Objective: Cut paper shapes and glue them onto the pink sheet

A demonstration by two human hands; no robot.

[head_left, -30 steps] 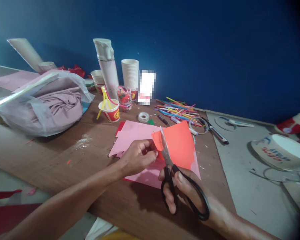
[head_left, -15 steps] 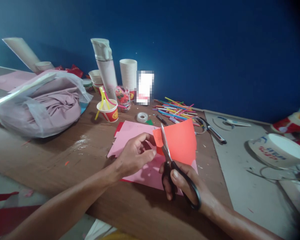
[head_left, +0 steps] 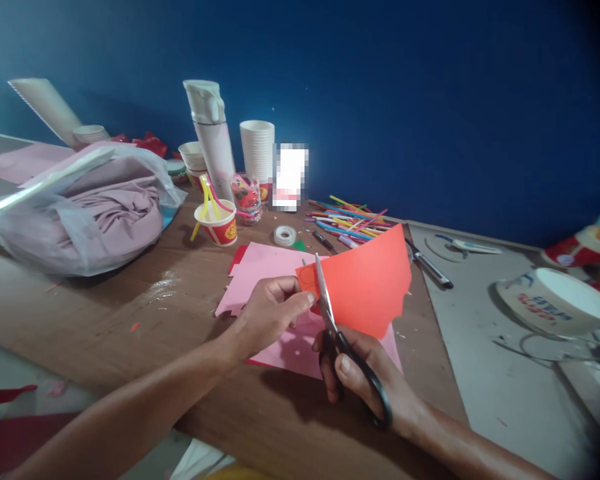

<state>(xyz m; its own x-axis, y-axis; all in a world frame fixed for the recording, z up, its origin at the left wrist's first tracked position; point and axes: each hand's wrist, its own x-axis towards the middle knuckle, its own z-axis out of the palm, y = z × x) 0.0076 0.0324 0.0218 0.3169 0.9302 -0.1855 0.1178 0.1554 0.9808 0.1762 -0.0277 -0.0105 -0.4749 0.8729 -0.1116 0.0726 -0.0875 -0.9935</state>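
My left hand [head_left: 275, 310] pinches the left edge of an orange-red sheet of paper [head_left: 367, 283] between thumb and fingers. A small drawn outline shows on the paper near that edge. Black-handled scissors [head_left: 363, 373] are gripped in my right hand [head_left: 357, 363], thumb through one loop. Their metal blades cross the paper just right of my left thumb and point away from me. Beneath lie pink sheets [head_left: 260, 260] with a notched left edge, and red paper peeks out under them.
Behind the paper are a tape roll [head_left: 285, 235], a marker [head_left: 325, 241] and a heap of coloured straws [head_left: 350, 217]. A paper cup [head_left: 223, 231], a tall flask [head_left: 215, 147] and stacked cups [head_left: 257, 150] stand further back. Right: a utility knife [head_left: 433, 265] and a white bowl [head_left: 555, 303].
My left fingers, loosely curled beside the paper before, now pinch its edge. The orange-red sheet has tilted and spread to the right. The scissors have shifted slightly left and down.
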